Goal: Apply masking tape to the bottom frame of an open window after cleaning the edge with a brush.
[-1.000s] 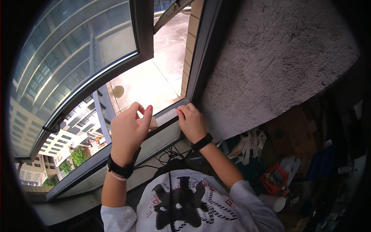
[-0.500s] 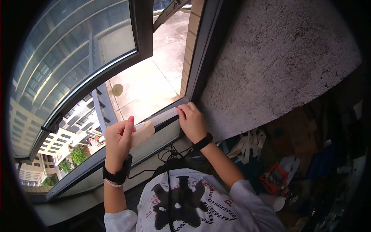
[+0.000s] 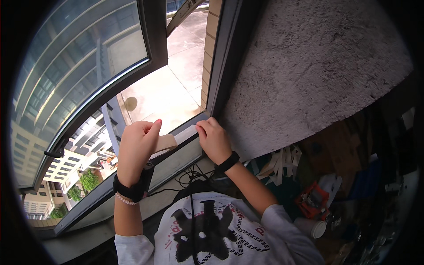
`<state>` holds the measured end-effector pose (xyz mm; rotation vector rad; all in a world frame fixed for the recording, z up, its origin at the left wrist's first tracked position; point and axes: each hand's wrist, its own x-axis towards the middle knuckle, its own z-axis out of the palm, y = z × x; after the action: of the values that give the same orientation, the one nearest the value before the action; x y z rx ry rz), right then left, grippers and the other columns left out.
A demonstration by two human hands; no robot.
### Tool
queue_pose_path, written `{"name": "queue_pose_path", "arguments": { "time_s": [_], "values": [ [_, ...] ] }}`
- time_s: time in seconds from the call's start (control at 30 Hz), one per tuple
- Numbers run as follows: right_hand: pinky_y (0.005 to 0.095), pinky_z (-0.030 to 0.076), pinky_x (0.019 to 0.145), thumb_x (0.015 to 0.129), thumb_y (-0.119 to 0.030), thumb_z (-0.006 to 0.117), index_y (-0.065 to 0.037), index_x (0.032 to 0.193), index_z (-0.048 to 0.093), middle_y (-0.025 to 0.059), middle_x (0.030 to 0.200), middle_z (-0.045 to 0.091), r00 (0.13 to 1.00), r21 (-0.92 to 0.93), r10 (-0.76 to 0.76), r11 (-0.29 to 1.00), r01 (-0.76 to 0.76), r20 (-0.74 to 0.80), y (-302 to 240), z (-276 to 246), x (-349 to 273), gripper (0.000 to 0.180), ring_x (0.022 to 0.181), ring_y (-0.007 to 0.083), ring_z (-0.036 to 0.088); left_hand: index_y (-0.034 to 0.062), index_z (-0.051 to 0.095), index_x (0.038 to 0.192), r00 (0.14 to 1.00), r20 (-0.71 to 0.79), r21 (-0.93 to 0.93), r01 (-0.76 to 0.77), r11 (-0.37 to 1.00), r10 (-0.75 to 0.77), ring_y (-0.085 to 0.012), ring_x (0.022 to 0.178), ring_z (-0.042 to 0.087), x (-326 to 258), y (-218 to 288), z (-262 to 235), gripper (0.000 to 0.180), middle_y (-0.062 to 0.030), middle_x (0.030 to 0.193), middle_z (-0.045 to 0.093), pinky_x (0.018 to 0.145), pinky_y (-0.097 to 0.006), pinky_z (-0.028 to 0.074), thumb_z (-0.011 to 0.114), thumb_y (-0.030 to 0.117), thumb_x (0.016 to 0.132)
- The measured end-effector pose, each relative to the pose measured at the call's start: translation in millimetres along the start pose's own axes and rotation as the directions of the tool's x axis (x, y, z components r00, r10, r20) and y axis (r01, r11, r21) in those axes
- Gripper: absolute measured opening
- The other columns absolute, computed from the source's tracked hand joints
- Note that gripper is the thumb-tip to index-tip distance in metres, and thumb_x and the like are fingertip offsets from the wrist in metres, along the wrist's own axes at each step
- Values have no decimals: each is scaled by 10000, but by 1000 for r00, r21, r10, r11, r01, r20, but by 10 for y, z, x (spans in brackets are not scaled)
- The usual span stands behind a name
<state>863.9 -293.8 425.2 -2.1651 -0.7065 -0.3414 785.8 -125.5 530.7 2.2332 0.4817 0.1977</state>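
My left hand [image 3: 138,148] is closed around a cream roll of masking tape [image 3: 166,144], thumb pointing up, over the lower rail of the window frame. From the roll a pale tape strip [image 3: 185,133] stretches to my right hand [image 3: 215,140], which pinches its end near the frame's corner. The strip runs along the window sill rail [image 3: 176,154]; whether it touches the rail I cannot tell. The inner side of the roll is partly hidden by my left fingers.
An outward-opened window sash [image 3: 154,48] stands at the upper left, with buildings outside. To the right is a rough grey wall [image 3: 318,66]. Loose tape strips [image 3: 280,165], black cables [image 3: 190,174], an orange item [image 3: 311,201] and a white cup [image 3: 316,229] lie lower down.
My left hand has turned and risen slightly, its thumb now tilted more to the right. My right hand has shifted a little left in the picture, still pinching the tape end.
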Motion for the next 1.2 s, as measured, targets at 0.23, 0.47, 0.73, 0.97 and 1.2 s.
{"name": "queue_pose_path", "arguments": {
  "time_s": [0.23,0.47,0.73,0.97,1.2],
  "values": [
    [394,467,631,849,-129,517,-26,831,554,134,822,535,999,38,36,999,-37,30,48,-47,11,111,733,325,561,-72,446,572,1000,6,48,6,999,-7,-210,406,340,29,118,62,431,-133,445,341,449,-342,307,509,267,830],
    [372,469,617,818,-115,573,-34,821,582,125,788,551,999,-13,54,998,-54,0,39,-33,6,81,718,318,567,-77,468,589,1000,-21,161,6,987,-2,-276,414,365,109,130,62,413,-173,462,368,461,-359,331,511,259,825],
    [375,470,583,816,-161,580,-74,849,578,94,773,531,1000,-149,30,988,-29,4,5,-51,-6,93,706,291,566,-82,489,606,1000,-24,226,-15,974,21,-331,453,413,156,186,87,398,-212,506,411,486,-376,359,512,253,820],
    [396,471,527,812,-244,590,-132,893,599,94,756,524,992,-234,113,967,-98,54,6,-117,4,139,647,296,574,-69,538,613,998,-28,249,-53,967,62,-353,487,474,139,201,97,396,-217,525,459,502,-380,383,511,264,825],
    [406,480,562,805,-300,594,-152,1016,598,124,815,558,993,-195,120,974,-115,12,86,-100,0,258,691,330,586,-59,592,651,993,-63,286,-81,955,104,-339,518,528,184,206,120,363,-212,549,509,523,-367,421,532,261,812]
  ]
}}
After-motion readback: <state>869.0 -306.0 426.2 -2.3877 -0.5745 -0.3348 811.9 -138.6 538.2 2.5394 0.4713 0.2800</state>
